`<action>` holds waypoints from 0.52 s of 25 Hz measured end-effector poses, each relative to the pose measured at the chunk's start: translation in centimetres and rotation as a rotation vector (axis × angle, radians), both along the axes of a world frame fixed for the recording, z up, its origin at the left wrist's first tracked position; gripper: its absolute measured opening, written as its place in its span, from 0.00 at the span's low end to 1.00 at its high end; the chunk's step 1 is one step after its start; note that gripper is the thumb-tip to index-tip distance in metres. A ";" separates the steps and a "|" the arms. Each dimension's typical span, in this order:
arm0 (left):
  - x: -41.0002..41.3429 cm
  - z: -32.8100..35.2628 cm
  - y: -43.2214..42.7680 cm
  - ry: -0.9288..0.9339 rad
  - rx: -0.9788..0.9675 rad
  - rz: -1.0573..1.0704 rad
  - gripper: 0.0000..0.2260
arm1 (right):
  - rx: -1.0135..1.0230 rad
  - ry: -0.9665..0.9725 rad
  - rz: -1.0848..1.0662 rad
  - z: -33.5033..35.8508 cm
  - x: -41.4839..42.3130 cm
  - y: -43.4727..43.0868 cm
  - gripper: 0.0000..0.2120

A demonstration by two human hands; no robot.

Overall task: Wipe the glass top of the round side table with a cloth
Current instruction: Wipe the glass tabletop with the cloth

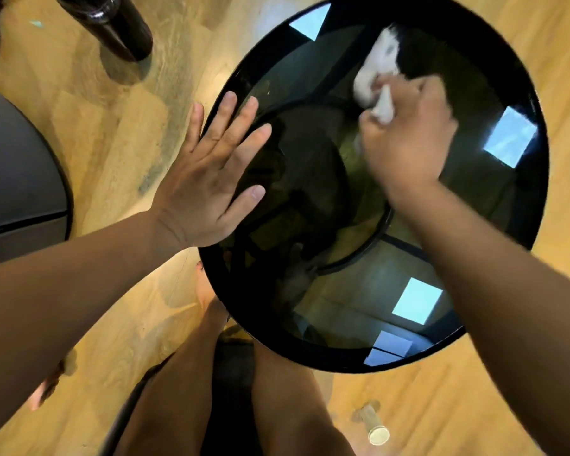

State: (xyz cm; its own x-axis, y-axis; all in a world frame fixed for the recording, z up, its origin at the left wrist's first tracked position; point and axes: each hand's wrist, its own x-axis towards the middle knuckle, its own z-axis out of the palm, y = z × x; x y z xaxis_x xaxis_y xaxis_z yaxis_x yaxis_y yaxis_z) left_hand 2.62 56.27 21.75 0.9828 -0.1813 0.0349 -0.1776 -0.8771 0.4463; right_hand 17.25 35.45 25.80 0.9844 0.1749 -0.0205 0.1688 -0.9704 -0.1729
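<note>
The round side table has a dark glass top point(474, 225) with a black rim, and it fills the middle and right of the head view. My right hand point(408, 139) is closed around a white cloth point(384, 105) and presses it on the glass near the far centre; hand and cloth are motion-blurred. My left hand point(211, 172) lies flat with fingers spread on the left edge of the glass. The glass mirrors ceiling lights and the cloth.
Wooden floor surrounds the table. A grey cushioned seat point(17, 179) is at the left, a dark glossy cylinder point(119, 24) at the top left. A small pale tube point(374, 426) lies on the floor at the bottom right. My bare legs point(277, 406) stand against the table's near edge.
</note>
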 end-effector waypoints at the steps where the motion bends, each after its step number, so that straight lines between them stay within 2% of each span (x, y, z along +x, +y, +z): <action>1: 0.1 0.0 0.0 -0.009 -0.031 0.005 0.26 | 0.047 0.066 0.112 -0.1 -5.5 1.2 0.17; 3: 0.3 -0.1 -0.1 -0.023 -0.059 0.005 0.26 | 0.089 0.319 0.407 0.7 -15.4 2.7 0.15; 5: 0.1 -0.3 0.1 -0.022 -0.028 -0.020 0.26 | 0.138 0.541 0.685 1.7 -20.3 3.2 0.15; 6: 0.1 -0.3 0.2 -0.023 -0.009 -0.034 0.26 | 0.150 0.557 0.788 1.7 -19.6 2.9 0.16; 8: 0.0 -0.2 0.2 -0.021 -0.005 -0.031 0.26 | 0.133 0.445 0.886 1.2 -14.3 2.1 0.15; 10: 0.0 0.0 0.1 -0.004 -0.034 -0.017 0.26 | 0.074 0.216 0.685 0.5 -6.3 1.8 0.13; 12: 0.1 0.1 0.1 0.016 -0.027 -0.022 0.25 | -0.001 0.057 0.278 0.4 2.6 1.7 0.15; 13: 0.0 0.1 0.1 0.024 -0.022 -0.028 0.25 | 0.034 0.025 0.103 0.4 5.7 2.1 0.16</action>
